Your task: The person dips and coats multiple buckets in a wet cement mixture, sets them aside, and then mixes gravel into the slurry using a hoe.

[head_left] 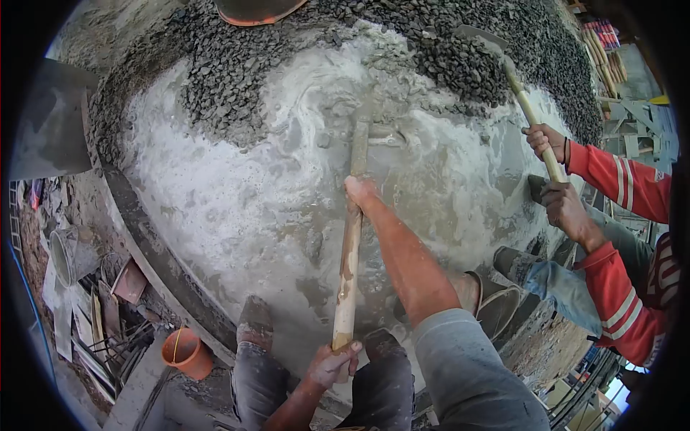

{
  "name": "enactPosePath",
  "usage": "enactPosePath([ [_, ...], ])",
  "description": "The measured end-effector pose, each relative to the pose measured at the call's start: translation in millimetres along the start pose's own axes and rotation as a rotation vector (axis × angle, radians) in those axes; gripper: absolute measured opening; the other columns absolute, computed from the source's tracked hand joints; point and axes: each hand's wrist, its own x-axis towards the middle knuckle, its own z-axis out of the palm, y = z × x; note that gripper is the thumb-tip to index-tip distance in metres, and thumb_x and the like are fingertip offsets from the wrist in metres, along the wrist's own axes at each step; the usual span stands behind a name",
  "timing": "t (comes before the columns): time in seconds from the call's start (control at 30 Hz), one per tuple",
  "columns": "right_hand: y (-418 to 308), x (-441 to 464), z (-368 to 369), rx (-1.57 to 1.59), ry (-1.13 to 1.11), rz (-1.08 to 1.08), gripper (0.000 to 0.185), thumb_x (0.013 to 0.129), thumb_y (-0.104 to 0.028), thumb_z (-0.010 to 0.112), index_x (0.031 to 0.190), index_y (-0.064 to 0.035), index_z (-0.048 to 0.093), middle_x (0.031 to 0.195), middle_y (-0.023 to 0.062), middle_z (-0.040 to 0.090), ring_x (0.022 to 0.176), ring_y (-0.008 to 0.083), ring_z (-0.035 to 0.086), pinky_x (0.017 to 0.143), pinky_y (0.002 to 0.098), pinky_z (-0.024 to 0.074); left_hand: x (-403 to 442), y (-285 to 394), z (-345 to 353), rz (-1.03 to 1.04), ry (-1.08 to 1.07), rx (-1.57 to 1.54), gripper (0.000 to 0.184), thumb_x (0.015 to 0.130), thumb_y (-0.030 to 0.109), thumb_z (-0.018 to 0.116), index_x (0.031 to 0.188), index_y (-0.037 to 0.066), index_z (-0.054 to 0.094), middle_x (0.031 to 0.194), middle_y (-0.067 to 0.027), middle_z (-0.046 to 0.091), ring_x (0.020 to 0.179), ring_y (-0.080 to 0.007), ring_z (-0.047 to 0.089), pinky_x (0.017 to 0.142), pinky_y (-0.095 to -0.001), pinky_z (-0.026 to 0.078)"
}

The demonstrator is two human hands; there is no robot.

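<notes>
My left hand (334,365) is closed round the lower end of a long wooden handle (348,276), close to my knees. Farther up the same handle, my right hand (361,190) grips it, with the right arm stretched forward. The handle's far end, coated in grey, reaches a tool head (384,134) partly sunk in wet grey mix (410,176). White powdery slurry (194,179) surrounds the wet patch, and dark gravel (230,86) lies along its far side.
At the right, a co-worker in red sleeves (622,179) holds a shovel (528,108) over the gravel. An orange bucket (188,354) stands lower left, near scrap wood and metal. More buckets (498,310) sit right of my knees. A curved rim (147,248) borders the mix.
</notes>
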Motion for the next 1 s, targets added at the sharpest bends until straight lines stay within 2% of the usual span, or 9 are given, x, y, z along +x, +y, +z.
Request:
enactPosePath([
  [0.1,27,-25,61,-0.005,0.101,0.013,0.046,0.068,-0.037,0.046,0.093,-0.0035,0.065,0.106,0.0199,0.061,0.105,0.0343,0.054,0.090,0.0404,0.0394,-29,-20,-19,-0.101,0.016,-0.099,0.035,0.082,0.037,0.062,0.066,0.006,0.055,0.054,-0.0002,0.050,0.050,-0.0087,0.048,0.048,-0.0251,0.037],
  [0.17,44,-51,67,-0.020,-0.070,0.020,0.049,0.068,-0.039,0.046,0.095,-0.0021,0.064,0.106,0.0213,0.060,0.102,0.0361,0.056,0.090,0.0398,0.0403,-48,-26,-24,-0.180,0.018,-0.067,0.034,0.082,0.036,0.063,0.066,0.007,0.055,0.054,0.0004,0.050,0.050,-0.0082,0.047,0.048,-0.0246,0.037],
  [0.33,133,-79,102,0.511,-0.124,0.327,0.025,0.077,-0.020,0.049,0.092,-0.0012,0.058,0.082,0.0143,0.057,0.067,0.0247,0.058,0.053,0.0373,0.0504,-91,-33,-12,-0.271,-0.070,0.055,0.022,0.084,0.027,0.062,0.077,0.007,0.055,0.058,-0.0006,0.052,0.050,-0.0082,0.049,0.046,-0.0236,0.037],
  [0.47,116,-167,73,0.780,-0.107,0.527,0.020,0.081,-0.015,0.047,0.097,-0.0032,0.052,0.079,0.0119,0.053,0.057,0.0232,0.054,0.048,0.0370,0.0490,-132,-41,-13,-0.561,0.107,0.073,0.034,0.073,0.035,0.073,0.086,0.004,0.063,0.068,-0.0035,0.060,0.070,-0.0164,0.061,0.069,-0.0285,0.047],
  [0.6,63,-209,3,1.007,-0.034,0.483,0.019,0.081,-0.017,0.050,0.096,-0.0057,0.050,0.074,0.0098,0.053,0.056,0.0233,0.055,0.046,0.0373,0.0469,-136,5,-17,-0.399,-0.083,0.401,0.047,0.073,0.045,0.069,0.095,0.004,0.060,0.072,-0.0072,0.062,0.070,-0.0195,0.062,0.065,-0.0320,0.047],
  [0.73,-55,-149,-103,1.075,0.058,0.015,0.028,0.075,-0.019,0.058,0.097,-0.0053,0.048,0.071,0.0066,0.052,0.054,0.0228,0.055,0.047,0.0364,0.0465,-52,70,-42,-0.008,-0.177,0.810,0.066,0.070,0.061,0.061,0.108,0.007,0.058,0.087,-0.0155,0.065,0.084,-0.0304,0.063,0.073,-0.0379,0.048],
  [0.8,-107,-83,-136,1.053,0.178,-0.144,0.026,0.073,-0.022,0.059,0.091,-0.0054,0.051,0.071,0.0056,0.050,0.052,0.0210,0.053,0.049,0.0349,0.0466,28,115,-50,0.278,-0.033,0.973,0.046,0.073,0.043,0.070,0.093,0.002,0.063,0.075,-0.0105,0.064,0.069,-0.0203,0.063,0.064,-0.0324,0.048],
  [0.87,-146,-15,-153,0.964,0.153,-0.257,0.025,0.072,-0.021,0.059,0.088,-0.0048,0.052,0.069,0.0060,0.051,0.053,0.0205,0.054,0.048,0.0340,0.0461,87,164,-50,0.228,-0.142,0.630,0.036,0.076,0.035,0.070,0.083,0.001,0.062,0.064,-0.0061,0.059,0.057,-0.0134,0.058,0.054,-0.0288,0.045],
  [1.0,-128,68,-87,0.788,0.092,-0.123,0.021,0.071,-0.018,0.057,0.087,-0.0032,0.056,0.069,0.0071,0.053,0.054,0.0213,0.055,0.045,0.0348,0.0452,151,133,-68,0.142,-0.146,0.215,0.029,0.079,0.030,0.067,0.070,0.003,0.059,0.056,-0.0019,0.053,0.050,-0.0082,0.050,0.047,-0.0262,0.040],
])
